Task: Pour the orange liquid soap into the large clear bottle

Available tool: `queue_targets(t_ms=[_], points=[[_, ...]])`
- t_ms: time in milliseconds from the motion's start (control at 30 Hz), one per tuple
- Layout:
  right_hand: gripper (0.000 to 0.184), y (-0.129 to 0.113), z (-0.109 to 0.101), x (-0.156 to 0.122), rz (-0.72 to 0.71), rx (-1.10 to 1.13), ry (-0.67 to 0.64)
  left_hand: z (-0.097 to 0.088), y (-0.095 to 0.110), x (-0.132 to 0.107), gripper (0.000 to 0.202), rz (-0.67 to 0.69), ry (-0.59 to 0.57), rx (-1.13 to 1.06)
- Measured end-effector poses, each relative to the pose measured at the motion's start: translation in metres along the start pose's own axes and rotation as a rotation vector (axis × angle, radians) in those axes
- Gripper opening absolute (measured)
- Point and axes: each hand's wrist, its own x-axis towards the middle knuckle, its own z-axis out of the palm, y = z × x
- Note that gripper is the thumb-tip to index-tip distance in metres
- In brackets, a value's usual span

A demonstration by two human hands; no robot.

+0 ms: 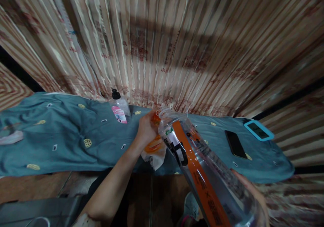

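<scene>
Bottle (pixel 194 166), gripped by the right hand (pixel 253 190), tilts toward the left hand (pixel 147 127), which clasps a packet (pixel 154 147); work looks underway, unfinished.

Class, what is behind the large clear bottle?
Beyond the bottle show teal cloth and part of the right hand; whatever its orange stripe covers cannot be seen.

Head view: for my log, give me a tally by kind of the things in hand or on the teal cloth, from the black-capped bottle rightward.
Clear plastic bottles: 2 (large orange-striped bottle, black-capped bottle)
Orange-and-white packet, partly hidden: 1
Black smartphone: 1
Blue-framed digital display: 1
Total: 5
</scene>
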Motion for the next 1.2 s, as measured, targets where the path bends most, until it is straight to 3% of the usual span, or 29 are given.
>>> queue_targets(t_ms=[100, 267, 667, 967, 1200], points=[[0.043, 0.017, -0.007, 0.004, 0.129, 0.128, 0.023, -0.001, -0.002, 0.0, 0.025, -0.012, -0.014, 0.003], [0.021, 0.031, -0.018, 0.019, 0.243, 0.144, -0.036, -0.003, -0.001, 0.0, 0.024, -0.022, -0.018, 0.041], [0.023, 0.03, -0.024, 0.027, 0.14, 0.029, -0.064, -0.001, -0.003, -0.001, 0.025, -0.05, -0.026, -0.034], [0.025, 0.032, -0.028, 0.022, 0.176, 0.048, -0.072, -0.002, 0.0, 0.0, 0.024, -0.048, -0.022, -0.011], [0.018, 0.026, -0.017, 0.029, 0.219, 0.081, -0.103, -0.001, -0.004, 0.0, 0.026, -0.062, -0.023, -0.012]])
